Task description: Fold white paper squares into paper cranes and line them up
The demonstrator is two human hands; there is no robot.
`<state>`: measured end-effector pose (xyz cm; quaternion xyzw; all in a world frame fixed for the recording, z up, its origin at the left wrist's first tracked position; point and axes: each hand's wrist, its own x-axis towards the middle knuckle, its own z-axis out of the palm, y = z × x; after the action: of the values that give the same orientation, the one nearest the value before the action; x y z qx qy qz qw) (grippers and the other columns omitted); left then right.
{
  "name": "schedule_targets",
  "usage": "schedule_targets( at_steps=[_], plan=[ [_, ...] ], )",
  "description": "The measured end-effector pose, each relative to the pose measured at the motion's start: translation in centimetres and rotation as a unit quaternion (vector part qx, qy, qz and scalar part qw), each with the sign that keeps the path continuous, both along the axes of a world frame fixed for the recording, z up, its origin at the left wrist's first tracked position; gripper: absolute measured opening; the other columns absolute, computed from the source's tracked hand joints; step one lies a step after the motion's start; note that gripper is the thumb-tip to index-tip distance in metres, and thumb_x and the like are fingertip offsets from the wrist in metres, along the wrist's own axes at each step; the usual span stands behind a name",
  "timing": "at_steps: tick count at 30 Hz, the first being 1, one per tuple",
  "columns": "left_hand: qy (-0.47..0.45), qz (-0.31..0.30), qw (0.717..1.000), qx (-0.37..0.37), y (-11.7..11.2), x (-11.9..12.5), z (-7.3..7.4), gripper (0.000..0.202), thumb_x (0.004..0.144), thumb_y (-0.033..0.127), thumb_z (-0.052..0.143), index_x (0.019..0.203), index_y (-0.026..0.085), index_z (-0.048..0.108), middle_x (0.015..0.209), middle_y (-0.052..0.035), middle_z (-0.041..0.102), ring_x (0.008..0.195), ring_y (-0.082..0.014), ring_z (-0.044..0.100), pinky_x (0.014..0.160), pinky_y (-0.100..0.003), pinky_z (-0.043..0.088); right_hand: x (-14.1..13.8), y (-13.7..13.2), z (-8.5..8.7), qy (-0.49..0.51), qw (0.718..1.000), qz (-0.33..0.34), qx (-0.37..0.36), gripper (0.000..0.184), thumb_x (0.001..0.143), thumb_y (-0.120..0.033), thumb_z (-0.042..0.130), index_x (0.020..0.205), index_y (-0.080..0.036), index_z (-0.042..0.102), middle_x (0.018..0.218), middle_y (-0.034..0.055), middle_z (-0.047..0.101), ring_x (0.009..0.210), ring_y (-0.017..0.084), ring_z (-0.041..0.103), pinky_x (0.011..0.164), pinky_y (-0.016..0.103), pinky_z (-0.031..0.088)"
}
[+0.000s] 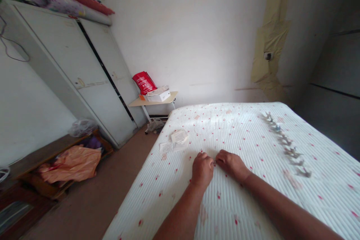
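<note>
Over the middle of the white quilted bed cover (pixel 225 202), my left hand (pixel 203 169) and my right hand (pixel 233 164) come close together, fingers closed. Something small and dark shows between the fingertips of both hands, too small to name. To the left of my left hand lie a few pieces of printed paper (pixel 179 136). On the right side of the bed runs a row of several small folded-looking pieces (pixel 291 152), greyish with one bluish, their kind unclear.
A small table (pixel 137 102) beyond the bed carries a red bag (pixel 144 82) and a white box (pixel 159 96). Grey cabinets (pixel 92 75) stand at the left, with rolled mats (pixel 70 3) on top. An orange plastic bag (pixel 73 163) rests on a low wooden bench (pixel 30 159).
</note>
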<state>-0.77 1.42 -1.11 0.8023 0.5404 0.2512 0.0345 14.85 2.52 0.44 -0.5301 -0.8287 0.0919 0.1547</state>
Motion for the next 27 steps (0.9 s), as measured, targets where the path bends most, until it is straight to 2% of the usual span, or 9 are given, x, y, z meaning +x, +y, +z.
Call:
schedule_targets(
  at_steps=[7, 11, 18, 27],
  plan=[
    [-0.018, -0.02, 1.0, -0.005, -0.3, -0.4, -0.1, 0.016, 0.076, 0.008, 0.055, 0.074, 0.019, 0.068, 0.077, -0.0026, 0.059, 0.083, -0.0155, 0.051, 0.076, -0.027, 0.041, -0.8, 0.6, 1.5, -0.009, 0.995, -0.061, -0.077, 0.023, 0.079, -0.016, 0.046, 0.079, -0.019, 0.069, 0.087, 0.005, 0.068, 0.079, 0.015, 0.061, 0.063, 0.022, 0.036],
    [-0.019, -0.044, 0.999, 0.002, -0.6, -0.8, 0.1, 0.018, 0.077, 0.007, 0.054, 0.076, 0.018, 0.068, 0.078, -0.0031, 0.059, 0.083, -0.0158, 0.051, 0.076, -0.027, 0.041, -1.1, 1.0, 2.0, -0.017, 0.988, -0.099, -0.121, 0.024, 0.076, -0.016, 0.047, 0.081, -0.02, 0.07, 0.084, 0.0065, 0.069, 0.078, 0.017, 0.062, 0.061, 0.024, 0.036],
    [0.009, -0.077, 0.997, 0.014, -1.0, -1.0, 0.7, 0.023, 0.079, 0.006, 0.049, 0.082, 0.018, 0.068, 0.079, -0.0042, 0.059, 0.082, -0.0168, 0.051, 0.075, -0.029, 0.042, -1.5, 1.4, 2.5, -0.032, 0.984, -0.115, -0.133, 0.022, 0.073, -0.016, 0.049, 0.08, -0.018, 0.07, 0.086, 0.0101, 0.069, 0.081, 0.021, 0.064, 0.061, 0.026, 0.037],
    [0.044, -0.083, 0.995, 0.028, -1.5, -1.0, 0.8, 0.022, 0.08, 0.008, 0.048, 0.085, 0.019, 0.066, 0.08, -0.0047, 0.059, 0.083, -0.0182, 0.05, 0.075, -0.031, 0.041, -2.1, 1.8, 2.9, -0.046, 0.978, -0.142, -0.149, 0.02, 0.071, -0.014, 0.052, 0.082, -0.014, 0.069, 0.093, 0.0149, 0.069, 0.087, 0.025, 0.064, 0.066, 0.028, 0.042]
  ],
)
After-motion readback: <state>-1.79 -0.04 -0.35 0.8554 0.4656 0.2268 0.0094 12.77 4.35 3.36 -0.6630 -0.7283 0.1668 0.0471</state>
